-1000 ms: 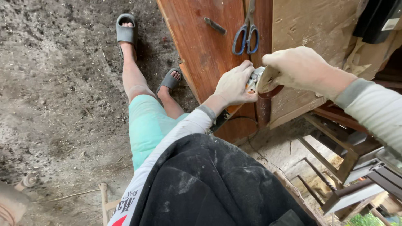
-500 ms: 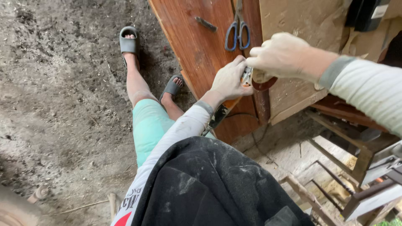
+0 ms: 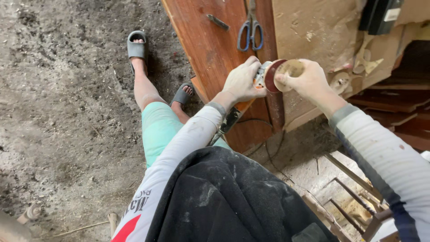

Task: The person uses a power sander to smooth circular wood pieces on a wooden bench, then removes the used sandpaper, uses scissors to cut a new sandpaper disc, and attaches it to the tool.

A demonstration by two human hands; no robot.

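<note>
My left hand (image 3: 242, 81) grips the head of a hand-held grinder (image 3: 261, 77), whose dark body (image 3: 230, 120) and cord run down below my wrist. My right hand (image 3: 309, 81) holds the round sanding disc (image 3: 283, 71) at the tool's end, fingers wrapped over its red-brown rim and dusty tan face. Both hands are dusty and meet above a reddish-brown wooden board (image 3: 210, 49).
Blue-handled scissors (image 3: 251, 33) and a small dark tool (image 3: 218, 22) lie on the board. A pale plywood panel (image 3: 318, 31) stands to the right. My legs and grey sandals (image 3: 137, 46) rest on dusty ground at left. Wooden frame pieces (image 3: 354, 192) lie at lower right.
The view shifted, and my hands now sit slightly lower relative to the scissors. My right hand turned so the disc's tan face shows between its fingers.
</note>
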